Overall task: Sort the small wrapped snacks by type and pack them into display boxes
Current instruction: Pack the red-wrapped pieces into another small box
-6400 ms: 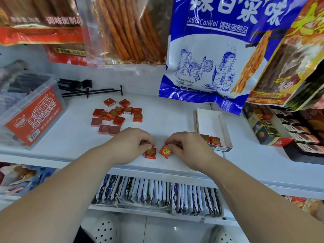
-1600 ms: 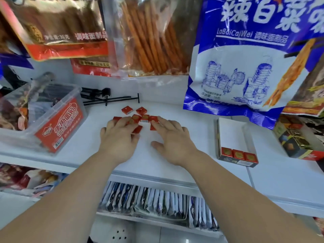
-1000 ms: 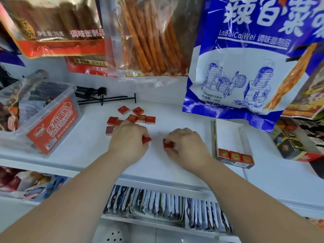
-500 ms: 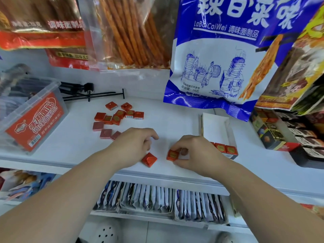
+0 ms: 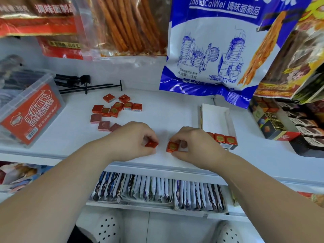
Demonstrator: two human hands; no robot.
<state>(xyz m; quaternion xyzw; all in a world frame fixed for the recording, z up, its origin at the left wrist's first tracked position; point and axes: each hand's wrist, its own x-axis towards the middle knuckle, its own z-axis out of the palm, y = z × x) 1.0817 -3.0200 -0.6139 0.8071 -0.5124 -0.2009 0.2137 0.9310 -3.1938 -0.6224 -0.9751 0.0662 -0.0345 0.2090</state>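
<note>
Eleven loose red snacks (image 5: pixel 115 109) lie toward the shelf's (image 5: pixel 175 109) back-left corner, and three stand in the white display box (image 5: pixel 215 116) by its right side (one is half hidden). Near the front edge the left hand (image 5: pixel 133 139) pinches a tilted square (image 5: pixel 151 144) and the right hand (image 5: pixel 194 144) pinches a gold-stamped square (image 5: pixel 172 146). Half a second ago the left one lay loose.
</note>
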